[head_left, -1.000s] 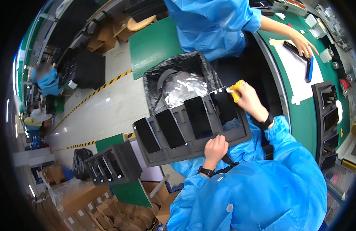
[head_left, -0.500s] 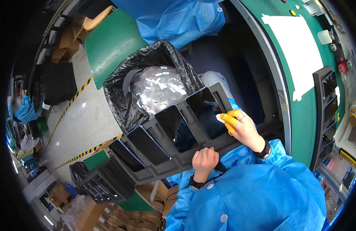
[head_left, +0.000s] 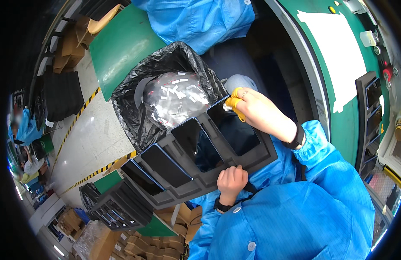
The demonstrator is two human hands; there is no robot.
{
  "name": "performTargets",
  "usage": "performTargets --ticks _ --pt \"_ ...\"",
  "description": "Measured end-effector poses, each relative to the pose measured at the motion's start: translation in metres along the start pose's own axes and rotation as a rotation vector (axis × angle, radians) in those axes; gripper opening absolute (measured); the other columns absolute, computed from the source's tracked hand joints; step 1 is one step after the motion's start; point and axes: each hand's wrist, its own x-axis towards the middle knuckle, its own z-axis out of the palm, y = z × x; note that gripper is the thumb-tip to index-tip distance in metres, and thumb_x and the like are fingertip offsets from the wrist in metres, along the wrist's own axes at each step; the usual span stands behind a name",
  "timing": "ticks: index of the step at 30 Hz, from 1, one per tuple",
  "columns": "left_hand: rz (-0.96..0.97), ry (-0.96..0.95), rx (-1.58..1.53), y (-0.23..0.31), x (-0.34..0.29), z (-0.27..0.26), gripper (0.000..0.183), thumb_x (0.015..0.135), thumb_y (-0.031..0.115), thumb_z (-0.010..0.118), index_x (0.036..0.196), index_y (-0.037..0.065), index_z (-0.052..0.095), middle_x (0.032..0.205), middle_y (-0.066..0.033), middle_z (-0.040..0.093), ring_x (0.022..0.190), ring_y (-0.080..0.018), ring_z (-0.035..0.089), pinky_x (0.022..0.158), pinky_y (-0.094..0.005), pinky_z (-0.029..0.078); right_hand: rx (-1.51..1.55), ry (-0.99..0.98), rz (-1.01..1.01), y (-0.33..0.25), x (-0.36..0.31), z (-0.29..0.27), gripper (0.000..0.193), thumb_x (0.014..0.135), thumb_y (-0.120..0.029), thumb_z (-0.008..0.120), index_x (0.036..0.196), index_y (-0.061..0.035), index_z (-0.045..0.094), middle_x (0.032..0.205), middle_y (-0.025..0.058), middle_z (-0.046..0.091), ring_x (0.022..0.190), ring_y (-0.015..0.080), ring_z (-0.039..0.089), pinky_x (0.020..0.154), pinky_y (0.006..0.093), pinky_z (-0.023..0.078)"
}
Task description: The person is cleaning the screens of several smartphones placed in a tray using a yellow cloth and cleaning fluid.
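Observation:
A black foam tray (head_left: 262,161) lies tilted across my lap, with several dark-screened phones in its slots. My left hand (head_left: 232,184) is closed on the tray's near edge, thumb on top. Yellow finger cots cover some fingertips of my right hand (head_left: 254,108), which pinches a small white wad (head_left: 227,105). That wad is at the top end of the rightmost phone (head_left: 236,132), touching it or just above. To its left sit a second phone (head_left: 196,141), a third phone (head_left: 166,164) and a fourth phone (head_left: 143,178).
Beyond the tray stands a bin lined with a black bag (head_left: 126,104), holding clear plastic and white strips. On the right, a green workbench (head_left: 339,123) carries another phone tray (head_left: 365,125). Stacked trays (head_left: 118,208) are at lower left. A blue-clad person (head_left: 200,21) is close ahead.
My right hand has moved up and left along the rightmost phone, from its right side to its top end, still pinching the white wad. The left hand stays on the tray edge.

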Motion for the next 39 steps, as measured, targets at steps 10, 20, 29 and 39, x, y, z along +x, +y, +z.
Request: performTargets --ticks 10,20,29,39 --pt "-0.002 0.0 0.009 0.0 0.0 0.001 0.005 0.072 0.003 0.061 0.075 0.007 0.062 0.064 -0.0032 0.053 0.051 -0.0171 0.051 0.048 -0.0287 0.039 0.029 0.134 0.099 -0.001 -0.027 0.023 0.026 0.076 0.0 0.071 0.101 -0.0023 0.066 0.093 0.0121 0.058 0.089 0.03 0.06 0.077 0.0353 0.051" --pt "-0.019 0.02 -0.025 0.002 0.004 0.001 0.008 0.071 -0.001 0.059 0.072 0.006 0.056 0.066 -0.0054 0.057 0.052 -0.0203 0.053 0.047 -0.0308 0.041 0.064 0.469 0.305 0.03 0.012 -0.021 0.014 0.078 -0.003 0.072 0.093 -0.0054 0.071 0.085 0.0091 0.063 0.077 0.0256 0.061 0.067 0.0317 0.05" --pt "0.0 -0.028 -0.134 -0.003 -0.002 -0.014 0.008 0.072 0.001 0.063 0.078 0.005 0.058 0.068 -0.0073 0.055 0.058 -0.0231 0.054 0.054 -0.0318 0.044 0.133 0.042 0.105 -0.054 -0.049 0.015 0.021 0.079 -0.006 0.071 0.1 -0.0031 0.066 0.09 0.0125 0.064 0.082 0.0272 0.063 0.071 0.0338 0.052" --pt "-0.203 0.074 -0.313 -0.017 -0.031 -0.024 0.009 0.068 -0.002 0.061 0.076 0.002 0.056 0.073 -0.0115 0.056 0.066 -0.0292 0.059 0.057 -0.0369 0.05 0.342 -0.19 0.039 -0.045 0.037 0.079 0.022 0.075 -0.002 0.059 0.098 -0.002 0.06 0.088 0.0152 0.057 0.083 0.034 0.059 0.071 0.0406 0.05"
